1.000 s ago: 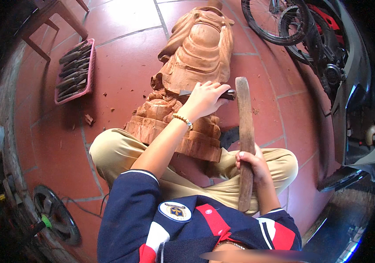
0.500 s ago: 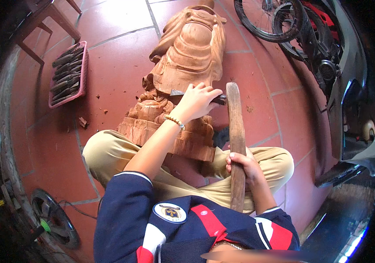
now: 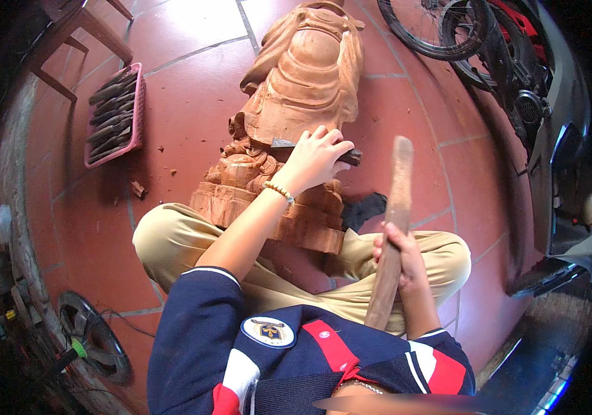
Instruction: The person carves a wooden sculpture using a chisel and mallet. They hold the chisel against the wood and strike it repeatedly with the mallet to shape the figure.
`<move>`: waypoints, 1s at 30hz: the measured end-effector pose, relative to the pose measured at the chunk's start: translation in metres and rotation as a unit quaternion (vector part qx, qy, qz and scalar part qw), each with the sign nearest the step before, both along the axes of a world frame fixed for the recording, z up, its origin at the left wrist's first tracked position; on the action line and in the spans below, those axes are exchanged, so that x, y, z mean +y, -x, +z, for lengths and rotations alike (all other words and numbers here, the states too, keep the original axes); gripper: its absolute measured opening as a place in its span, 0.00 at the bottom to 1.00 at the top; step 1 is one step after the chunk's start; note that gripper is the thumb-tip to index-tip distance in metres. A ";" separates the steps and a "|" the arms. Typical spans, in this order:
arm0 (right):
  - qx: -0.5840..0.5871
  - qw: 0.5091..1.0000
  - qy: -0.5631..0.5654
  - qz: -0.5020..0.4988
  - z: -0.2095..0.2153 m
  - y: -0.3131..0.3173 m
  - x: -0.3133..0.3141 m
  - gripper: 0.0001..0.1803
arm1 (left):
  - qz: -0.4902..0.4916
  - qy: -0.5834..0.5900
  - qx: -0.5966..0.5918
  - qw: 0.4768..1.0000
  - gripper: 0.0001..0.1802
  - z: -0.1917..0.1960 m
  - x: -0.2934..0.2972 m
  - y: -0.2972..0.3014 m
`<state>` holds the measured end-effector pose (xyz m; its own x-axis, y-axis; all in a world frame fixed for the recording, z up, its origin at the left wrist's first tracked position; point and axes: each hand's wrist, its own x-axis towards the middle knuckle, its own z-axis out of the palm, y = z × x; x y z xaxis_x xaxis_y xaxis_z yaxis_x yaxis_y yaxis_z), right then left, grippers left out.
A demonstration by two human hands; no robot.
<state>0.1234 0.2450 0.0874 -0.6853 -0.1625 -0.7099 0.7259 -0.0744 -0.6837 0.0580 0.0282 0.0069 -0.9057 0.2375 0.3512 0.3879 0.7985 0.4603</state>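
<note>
A large carved wooden statue (image 3: 303,90), a robed figure with a round belly, lies on its back before me, base toward my crossed legs. My left hand (image 3: 315,159) reaches over it and is closed around a chisel (image 3: 281,143). The chisel's metal blade touches the carving just below the robe's hem, and its dark handle end sticks out to the right. My right hand (image 3: 407,259) grips a long wooden club (image 3: 400,187) by its lower half. The club stands tilted right of the chisel handle, apart from it.
Left lies a pink basket (image 3: 137,121) of several dark-handled tools, near a wooden stool (image 3: 92,31). Wood chips (image 3: 138,189) dot the red tiles. A black cloth (image 3: 366,209) lies beside the statue's base. A bicycle wheel (image 3: 441,41) and a motorbike (image 3: 559,180) stand right.
The club has swung to the right, away from the chisel handle, its top tilting outward. My left hand keeps the chisel at nearly the same spot on the carving.
</note>
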 end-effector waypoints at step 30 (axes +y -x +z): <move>-0.050 0.996 0.045 0.063 -0.003 -0.002 -0.005 0.19 | 0.010 -0.012 0.031 0.999 0.20 -0.008 0.000 -0.004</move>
